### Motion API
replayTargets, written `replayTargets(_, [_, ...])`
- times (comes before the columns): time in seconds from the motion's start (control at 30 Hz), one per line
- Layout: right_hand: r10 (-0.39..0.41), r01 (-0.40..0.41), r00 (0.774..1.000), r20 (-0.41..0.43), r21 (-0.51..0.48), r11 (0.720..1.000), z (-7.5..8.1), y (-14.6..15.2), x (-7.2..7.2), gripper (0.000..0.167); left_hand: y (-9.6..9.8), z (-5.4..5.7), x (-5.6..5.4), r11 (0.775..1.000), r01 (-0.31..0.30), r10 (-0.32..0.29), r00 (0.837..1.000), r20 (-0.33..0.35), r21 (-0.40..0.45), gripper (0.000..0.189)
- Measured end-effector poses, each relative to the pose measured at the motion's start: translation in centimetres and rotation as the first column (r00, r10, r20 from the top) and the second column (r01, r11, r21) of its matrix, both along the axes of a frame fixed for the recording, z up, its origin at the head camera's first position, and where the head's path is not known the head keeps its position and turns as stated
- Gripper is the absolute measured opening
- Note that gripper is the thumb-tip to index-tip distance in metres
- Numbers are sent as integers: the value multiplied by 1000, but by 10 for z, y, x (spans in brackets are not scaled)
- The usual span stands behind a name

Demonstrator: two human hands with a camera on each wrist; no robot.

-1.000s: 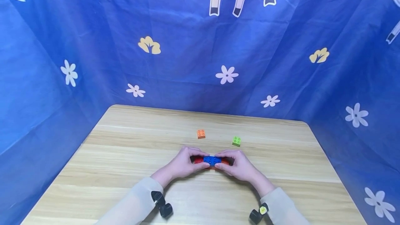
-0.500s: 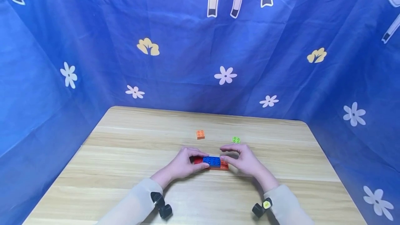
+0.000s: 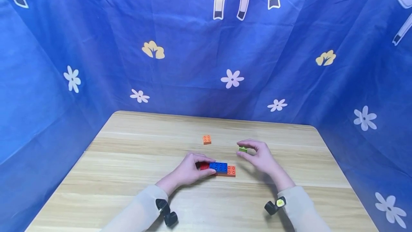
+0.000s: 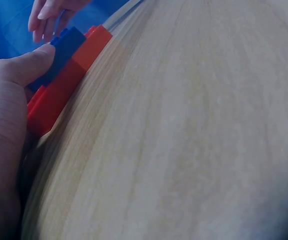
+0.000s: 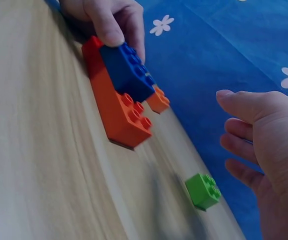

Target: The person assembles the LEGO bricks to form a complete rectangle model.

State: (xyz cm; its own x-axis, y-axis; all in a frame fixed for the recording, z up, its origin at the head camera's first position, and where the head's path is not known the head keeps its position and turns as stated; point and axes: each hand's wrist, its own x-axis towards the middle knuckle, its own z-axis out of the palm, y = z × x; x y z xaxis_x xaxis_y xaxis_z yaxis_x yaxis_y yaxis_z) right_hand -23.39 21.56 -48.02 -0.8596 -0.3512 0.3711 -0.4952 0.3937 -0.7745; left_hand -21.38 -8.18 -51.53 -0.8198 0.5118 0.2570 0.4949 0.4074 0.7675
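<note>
A blue brick (image 3: 220, 167) is stacked across a red brick (image 3: 204, 167) and an orange brick (image 3: 231, 170), which lie end to end on the table. My left hand (image 3: 189, 169) pinches the blue brick's left part between thumb and fingers. At the right end, studs of the orange brick are uncovered. My right hand (image 3: 259, 156) is over a small green brick (image 5: 202, 191), thumb and fingers apart around it in the head view. In the right wrist view a gap shows between that hand and the green brick.
A small orange brick (image 3: 207, 139) lies farther back on the wooden table (image 3: 145, 131), behind the stacked bricks. A blue cloth (image 3: 193, 71) with flowers and animal legs hangs behind the table and along both sides.
My right hand has let go of the stacked bricks and moved right and back to the green brick. My left hand has stayed on the blue brick.
</note>
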Motion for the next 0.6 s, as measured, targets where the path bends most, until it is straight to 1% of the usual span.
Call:
replayTargets(0.13, [-23, 27, 997, 78, -53, 998, 0, 4, -3, 33, 0, -1, 1, 1000, -6, 6, 1000, 8, -1, 40])
replayTargets(0.23, [-23, 33, 992, 122, -83, 996, 5, 5, -2, 34, -1, -2, 0, 1000, -8, 8, 1000, 11, -3, 40])
replayTargets(0.37, [-18, 28, 992, 127, -79, 997, 14, 4, 0, 35, -1, -2, 0, 1000, -7, 7, 1000, 15, -2, 41])
replayTargets(0.43, [-12, 22, 993, 119, -82, 996, 15, 5, 0, 36, -1, -2, 0, 1000, -6, 6, 1000, 16, -4, 40])
replayTargets(0.53, [-6, 20, 993, 121, -114, 993, 11, 6, -4, 36, -1, -1, 0, 1000, -5, 5, 1000, 12, -5, 40])
replayTargets(0.6, [-15, 29, 993, 117, -123, 992, 4, 8, -8, 37, -1, -2, 0, 1000, -5, 5, 1000, 8, -8, 40])
